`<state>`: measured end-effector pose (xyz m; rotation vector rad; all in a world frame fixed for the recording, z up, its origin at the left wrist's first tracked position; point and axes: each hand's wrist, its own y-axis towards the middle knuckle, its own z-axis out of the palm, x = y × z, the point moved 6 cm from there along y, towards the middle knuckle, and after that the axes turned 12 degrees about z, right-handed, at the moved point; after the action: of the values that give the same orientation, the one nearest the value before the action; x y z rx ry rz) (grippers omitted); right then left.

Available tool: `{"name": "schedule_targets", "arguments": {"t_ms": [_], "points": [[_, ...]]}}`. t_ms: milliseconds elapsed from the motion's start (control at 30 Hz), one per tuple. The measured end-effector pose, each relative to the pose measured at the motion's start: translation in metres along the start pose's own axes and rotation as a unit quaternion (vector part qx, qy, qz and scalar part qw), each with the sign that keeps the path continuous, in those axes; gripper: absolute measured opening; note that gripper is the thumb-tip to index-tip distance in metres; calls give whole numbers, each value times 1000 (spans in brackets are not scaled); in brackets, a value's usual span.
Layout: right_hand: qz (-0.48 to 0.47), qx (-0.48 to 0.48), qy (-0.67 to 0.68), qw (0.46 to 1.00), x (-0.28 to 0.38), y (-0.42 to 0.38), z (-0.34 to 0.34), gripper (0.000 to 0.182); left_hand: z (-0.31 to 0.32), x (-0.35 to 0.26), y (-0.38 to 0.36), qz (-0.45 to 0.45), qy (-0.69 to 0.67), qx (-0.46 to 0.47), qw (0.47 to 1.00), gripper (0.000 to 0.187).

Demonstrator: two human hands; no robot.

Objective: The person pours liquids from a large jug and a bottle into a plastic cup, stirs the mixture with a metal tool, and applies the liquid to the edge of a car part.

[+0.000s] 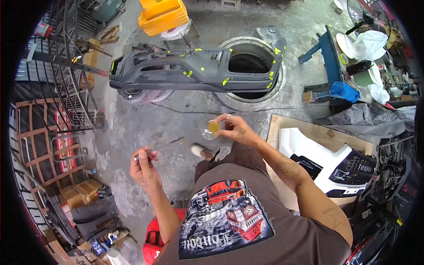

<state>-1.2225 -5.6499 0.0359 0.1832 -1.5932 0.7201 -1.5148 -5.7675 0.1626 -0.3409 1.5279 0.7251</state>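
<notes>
My left hand (143, 164) is closed around a slim, pointed metal tool (170, 143) that looks like a narrow blade or spatula, its tip aimed right. In my right hand (237, 129), finger and thumb pinch a small clear round piece (209, 134) with a yellow patch (213, 126) on it. The two hands are apart, held in front of my body. Beyond them lies a long dark grey car bumper (185, 70), dotted with small yellow patches. The bumper rests across a tyre (145, 95) and a big round wheel rim (281, 90).
A yellow bin (163, 17) sits on a white stool (176, 32) at the back. White car body parts (293, 143) lie on cardboard (278, 123) to my right. A blue table (329, 57) holds clutter. Metal racks (66, 66) and boxes (81, 193) line the left.
</notes>
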Motion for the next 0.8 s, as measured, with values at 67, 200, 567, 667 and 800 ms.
{"name": "schedule_targets", "arguments": {"t_ms": [67, 200, 567, 667, 800], "points": [[-23, 2, -18, 1000, 11, 9, 18, 34, -19, 1, 7, 2, -2, -19, 1000, 18], [-19, 17, -14, 1000, 12, 25, 75, 34, -61, 5, 34, 6, -31, -45, 998, 18], [-18, 50, 46, 998, 28, 110, 264, 37, -201, 0, 121, 39, -29, -15, 999, 18], [-32, 67, 49, 996, 38, 132, 298, 37, -237, 4, 133, 38, -28, -47, 998, 18], [-29, 87, -6, 996, 61, 159, 326, 38, -278, 28, 158, 16, -22, -88, 996, 18]]}}
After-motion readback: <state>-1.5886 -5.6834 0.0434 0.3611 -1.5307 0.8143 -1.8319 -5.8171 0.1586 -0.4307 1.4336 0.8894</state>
